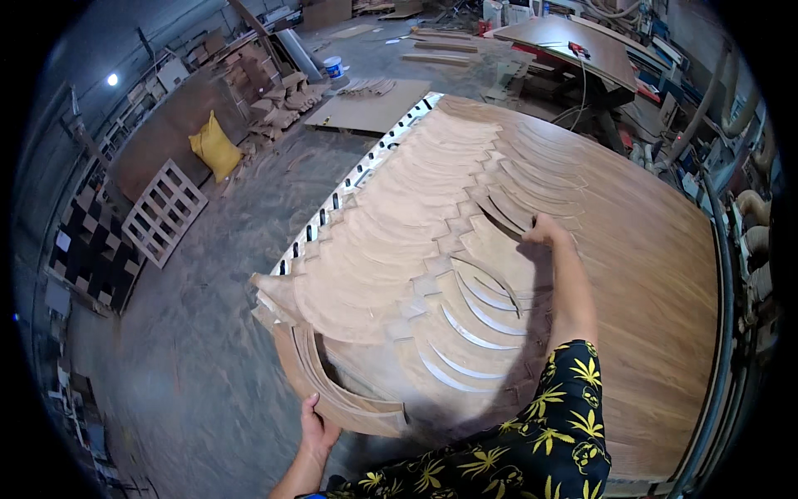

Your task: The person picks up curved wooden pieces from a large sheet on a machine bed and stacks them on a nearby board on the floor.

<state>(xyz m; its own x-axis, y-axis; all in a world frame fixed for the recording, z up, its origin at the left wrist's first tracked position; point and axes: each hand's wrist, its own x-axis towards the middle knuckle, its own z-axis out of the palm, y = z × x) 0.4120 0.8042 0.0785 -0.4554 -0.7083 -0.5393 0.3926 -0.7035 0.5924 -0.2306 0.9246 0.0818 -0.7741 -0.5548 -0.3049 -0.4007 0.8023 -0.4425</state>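
My left hand (317, 428) is closed on the outer edge of a stack of curved wooden pieces (303, 370) at the near left corner of a large wood-grain panel (652, 266). Crescent shapes are cut into the panel in rows. My right hand (545, 229) reaches out over these cuts. Its fingers pinch the near end of a thin curved wooden strip (501, 221); the fingertips are partly hidden. Another loose curved strip (490, 279) lies nearer to me, among crescent-shaped gaps (474, 333) with bright slits.
A white perforated strip (366, 170) runs along the panel's left edge. Offcuts (287, 96), a yellow sack (214, 147) and a white lattice frame (165, 212) stand to the left. At the far right is another table (573, 46) with a red tool (579, 51) and its cable.
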